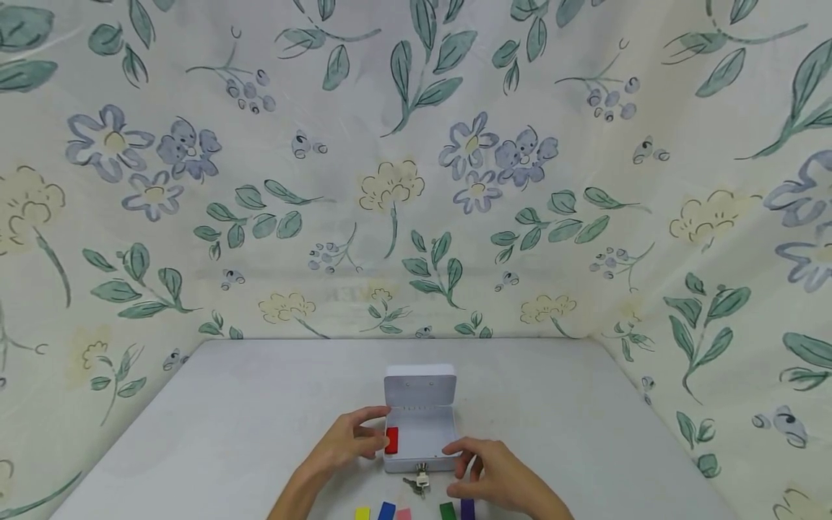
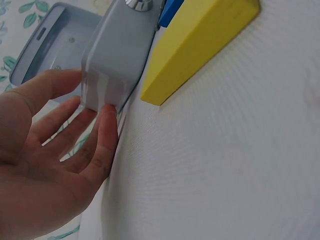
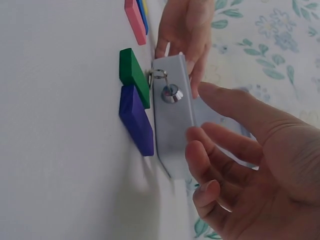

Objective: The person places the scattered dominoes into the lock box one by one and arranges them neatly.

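A small pale grey metal cash box stands on the table with its lid raised. Inside, against the left wall, lies a red block. My left hand is at the box's left side; its relaxed fingertips touch the wall, and the thumb is by the rim. Near the front right corner is my right hand, fingers loosely bent, with nothing held. In the right wrist view its fingertips are at the rim; whether they touch it I cannot tell. Keys hang from the front lock.
In front of the box lie a yellow block, a blue block, a pink block, a green block and a purple block. Floral fabric walls in the white table at the back and sides.
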Action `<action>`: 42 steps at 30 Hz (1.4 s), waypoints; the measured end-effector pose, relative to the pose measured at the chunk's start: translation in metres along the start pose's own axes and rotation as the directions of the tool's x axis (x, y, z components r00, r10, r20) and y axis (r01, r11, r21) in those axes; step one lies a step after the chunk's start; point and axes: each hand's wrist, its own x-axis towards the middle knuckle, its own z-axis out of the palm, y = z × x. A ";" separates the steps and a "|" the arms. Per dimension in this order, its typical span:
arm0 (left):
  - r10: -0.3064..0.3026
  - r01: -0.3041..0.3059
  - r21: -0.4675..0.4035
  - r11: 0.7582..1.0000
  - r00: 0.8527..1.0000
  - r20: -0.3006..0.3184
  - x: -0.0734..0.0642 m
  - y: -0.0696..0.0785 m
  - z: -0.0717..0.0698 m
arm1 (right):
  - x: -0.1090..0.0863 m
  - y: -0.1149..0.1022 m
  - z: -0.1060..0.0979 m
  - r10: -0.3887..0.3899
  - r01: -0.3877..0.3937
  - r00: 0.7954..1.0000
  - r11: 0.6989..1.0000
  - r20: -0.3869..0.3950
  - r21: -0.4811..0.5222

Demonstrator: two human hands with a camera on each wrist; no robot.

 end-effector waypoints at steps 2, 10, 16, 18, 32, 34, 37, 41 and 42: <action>-0.001 0.001 0.001 1.000 1.000 -0.001 0.000 0.000 0.001 | -0.004 0.002 0.000 0.030 -0.030 1.000 0.999 0.002 0.012; 0.001 -0.001 0.002 1.000 1.000 0.003 -0.001 0.002 0.001 | -0.017 0.003 -0.004 0.115 -0.113 0.993 0.991 -0.019 0.068; 0.004 -0.004 -0.002 1.000 1.000 0.009 -0.001 0.004 -0.001 | -0.023 0.007 -0.006 0.108 -0.108 0.994 0.992 0.005 0.070; -0.002 0.002 -0.002 1.000 1.000 0.009 0.000 0.004 -0.001 | -0.024 0.009 -0.006 0.111 -0.112 0.994 0.991 0.019 0.075; -0.012 0.012 0.007 1.000 1.000 0.012 0.002 -0.001 0.000 | -0.030 0.017 -0.006 0.113 -0.121 0.990 0.988 0.088 0.094; -0.013 0.013 0.007 1.000 1.000 0.011 0.002 -0.001 0.000 | -0.030 0.019 -0.006 0.105 -0.113 0.990 0.990 0.091 0.088; -0.015 0.015 0.010 1.000 1.000 0.004 0.001 0.000 0.000 | -0.029 0.022 -0.005 0.086 -0.093 0.992 0.993 0.096 0.079; -0.015 0.015 0.013 1.000 1.000 0.001 0.001 0.001 0.000 | -0.030 0.025 -0.005 0.072 -0.081 0.991 0.993 0.113 0.084; -0.016 0.016 0.013 1.000 1.000 0.001 0.001 0.001 0.000 | -0.030 0.025 -0.004 0.074 -0.085 0.990 0.992 0.118 0.089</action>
